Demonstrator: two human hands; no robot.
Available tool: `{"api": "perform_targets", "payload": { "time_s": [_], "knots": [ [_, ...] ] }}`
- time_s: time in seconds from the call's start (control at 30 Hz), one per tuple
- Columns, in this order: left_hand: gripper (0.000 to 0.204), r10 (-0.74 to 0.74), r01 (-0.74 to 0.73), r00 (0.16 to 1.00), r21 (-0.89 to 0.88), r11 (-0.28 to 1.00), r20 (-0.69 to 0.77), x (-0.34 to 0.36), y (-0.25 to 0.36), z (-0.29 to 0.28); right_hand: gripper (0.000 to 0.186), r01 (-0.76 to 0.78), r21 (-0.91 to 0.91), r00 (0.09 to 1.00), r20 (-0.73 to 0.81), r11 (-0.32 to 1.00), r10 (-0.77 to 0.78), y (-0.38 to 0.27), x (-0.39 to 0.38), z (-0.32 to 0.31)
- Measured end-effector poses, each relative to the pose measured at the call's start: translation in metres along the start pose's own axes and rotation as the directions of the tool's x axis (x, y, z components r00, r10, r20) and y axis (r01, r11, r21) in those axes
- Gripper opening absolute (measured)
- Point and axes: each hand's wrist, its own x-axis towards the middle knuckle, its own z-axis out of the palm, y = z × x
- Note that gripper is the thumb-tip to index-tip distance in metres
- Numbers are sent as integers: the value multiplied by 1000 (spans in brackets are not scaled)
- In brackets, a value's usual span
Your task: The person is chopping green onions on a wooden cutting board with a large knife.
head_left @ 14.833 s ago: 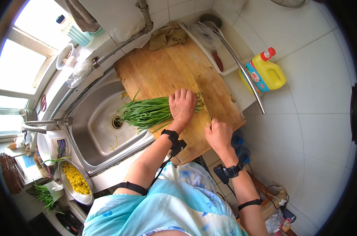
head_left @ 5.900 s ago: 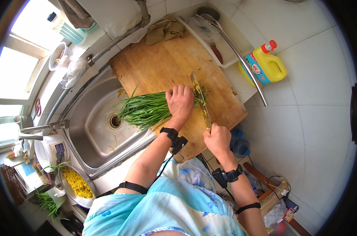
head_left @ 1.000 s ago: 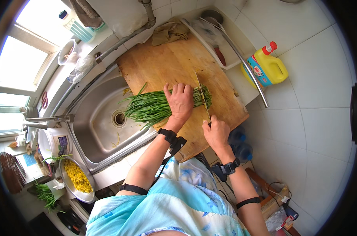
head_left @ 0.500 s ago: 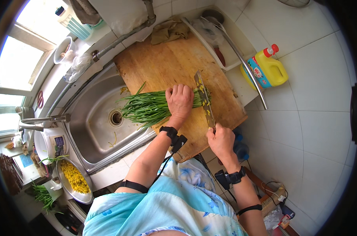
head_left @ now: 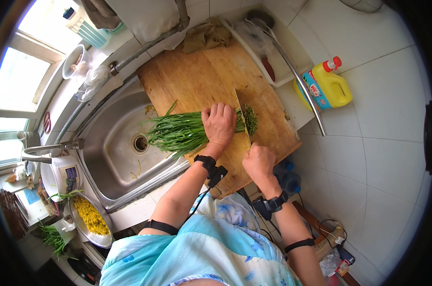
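A bundle of garlic chives (head_left: 175, 131) lies across the wooden cutting board (head_left: 190, 71), its leafy ends hanging over the sink on the left. My left hand (head_left: 220, 125) is closed over the bundle near its right end and presses it to the board. In my right hand (head_left: 260, 164), the fingers wrap round the handle of a kitchen knife (head_left: 241, 106). The blade stands nearly edge-on, just right of my left hand, down at the chives. Against its right side sit short chopped chive pieces (head_left: 251, 120).
The board bridges the counter corner beside the steel sink (head_left: 113, 143). A white dish of chopped yellow food (head_left: 90, 214) is at lower left. At the right are a yellow jug (head_left: 332, 88) and a metal pipe (head_left: 297, 78). A folded cloth (head_left: 206, 38) lies at the back.
The knife has turned from tilted, its flat showing, to nearly upright. My right hand has shifted slightly left and up. The chopped pieces beside the blade now show; my left hand has barely moved.
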Motion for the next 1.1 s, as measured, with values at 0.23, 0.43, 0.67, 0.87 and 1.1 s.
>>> {"api": "perform_targets", "payload": {
  "time_s": [0.23, 0.43, 0.67, 0.87, 1.1],
  "knots": [
    [13, 5, -5, 1000, -7, 1000, -12, 5, -3, -2, 17, 20, 91, 994, -108, 996, -10, 6, -9, -17],
    [13, 2, -2, 999, -10, 1000, -34, 0, -2, 2, 18, 45, 87, 998, -38, 995, -42, 10, -27, -22],
    [13, -6, 6, 1000, -14, 1000, -30, -2, -4, 3, 18, -2, 4, 998, 67, 1000, 2, -5, -14, -23],
    [13, -6, 6, 1000, -13, 1000, 1, 0, -1, -1, 18, -35, 10, 999, 12, 999, 35, -12, 15, -4],
    [13, 11, -11, 1000, -19, 1000, -26, -5, -5, 1, 17, 24, 91, 994, -108, 996, -14, -4, -2, -27]
  ]
}}
